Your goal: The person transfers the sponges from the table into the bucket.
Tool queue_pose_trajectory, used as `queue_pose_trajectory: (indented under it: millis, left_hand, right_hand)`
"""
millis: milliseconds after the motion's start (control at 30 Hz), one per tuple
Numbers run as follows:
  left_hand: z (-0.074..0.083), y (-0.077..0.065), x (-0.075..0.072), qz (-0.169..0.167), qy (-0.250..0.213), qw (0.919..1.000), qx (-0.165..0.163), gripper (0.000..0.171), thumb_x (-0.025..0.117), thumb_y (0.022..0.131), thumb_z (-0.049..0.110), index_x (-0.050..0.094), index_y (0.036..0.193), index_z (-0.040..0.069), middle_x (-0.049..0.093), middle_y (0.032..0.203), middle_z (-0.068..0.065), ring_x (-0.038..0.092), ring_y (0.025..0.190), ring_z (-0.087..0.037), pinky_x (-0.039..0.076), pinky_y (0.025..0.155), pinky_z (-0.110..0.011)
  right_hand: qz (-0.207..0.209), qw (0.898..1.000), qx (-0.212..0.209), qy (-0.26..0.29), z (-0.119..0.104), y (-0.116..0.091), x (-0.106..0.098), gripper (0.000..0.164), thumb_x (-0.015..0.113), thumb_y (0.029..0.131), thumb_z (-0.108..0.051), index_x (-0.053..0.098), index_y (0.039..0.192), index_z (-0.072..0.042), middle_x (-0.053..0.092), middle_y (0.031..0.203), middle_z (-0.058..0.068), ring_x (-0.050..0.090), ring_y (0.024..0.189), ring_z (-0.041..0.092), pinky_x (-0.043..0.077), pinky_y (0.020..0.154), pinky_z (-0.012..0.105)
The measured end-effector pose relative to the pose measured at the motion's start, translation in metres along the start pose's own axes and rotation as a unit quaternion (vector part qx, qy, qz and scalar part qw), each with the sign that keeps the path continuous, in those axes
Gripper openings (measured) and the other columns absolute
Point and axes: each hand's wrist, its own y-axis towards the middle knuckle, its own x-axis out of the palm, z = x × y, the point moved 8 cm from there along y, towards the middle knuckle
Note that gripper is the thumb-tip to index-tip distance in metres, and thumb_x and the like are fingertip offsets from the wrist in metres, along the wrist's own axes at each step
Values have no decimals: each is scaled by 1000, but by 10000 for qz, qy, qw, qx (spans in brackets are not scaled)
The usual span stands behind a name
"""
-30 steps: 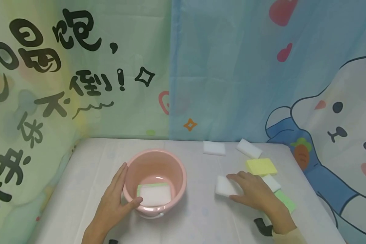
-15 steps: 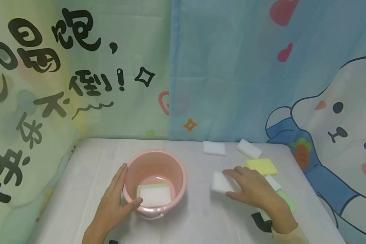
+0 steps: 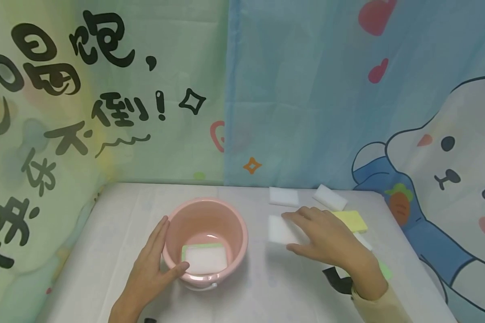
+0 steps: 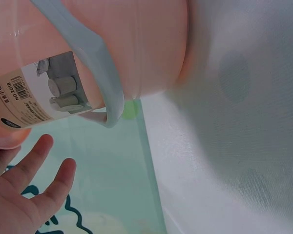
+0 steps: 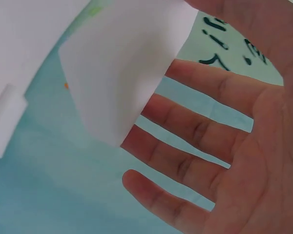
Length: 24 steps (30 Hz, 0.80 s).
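My left hand [image 3: 147, 264] rests against the left side of a pink bucket [image 3: 240, 255], its thumb over the near rim. In the left wrist view, straight fingers [image 4: 53, 190] are spread beside the bucket's rim, near its grey handle [image 4: 100, 58]. Inside the bucket lies a white sponge [image 3: 206, 260], with a green edge showing behind it. To the right, my right hand [image 3: 323, 235] pinches a white sponge [image 3: 279, 229] by its edge between thumb and fingertips. The right wrist view shows this sponge [image 5: 117, 63] raised off the table, its little finger free.
Toward the back right lie two white sponges, one flat [image 3: 284, 196] and one slanted [image 3: 330, 197], and a yellow sponge [image 3: 351, 220]. White and green pieces are partly hidden behind the right forearm. Printed curtains [image 3: 299, 112] enclose the white-covered table [image 3: 137, 202].
The right hand has moved left and upward in the head view, lifting the white sponge toward the bucket's side. The left hand and bucket have stayed in place.
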Motion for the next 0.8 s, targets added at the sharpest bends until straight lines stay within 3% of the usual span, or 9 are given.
queue_pose_trajectory:
  millis: [333,800]
  left_hand:
    - [1,0,-1,21,34,10000,75,101,78,82,43,21,161,17,20,165,4,29,146,-28,36,105,-64]
    - [1,0,-1,44,105,9999,113,101,78,82,44,21,161,17,20,165,3,29,146,-28,37,105,-63]
  right_hand:
    - [144,9994,-290,-111,-22,25,-17,63,81,79,-42,64,131,-11,64,105,4,60,91,22,50,75,41]
    - [122,9962,-859,-12,-65,60,-20,56,79,81,-39,64,129,-13,63,106,1,58,91,20,49,75,36]
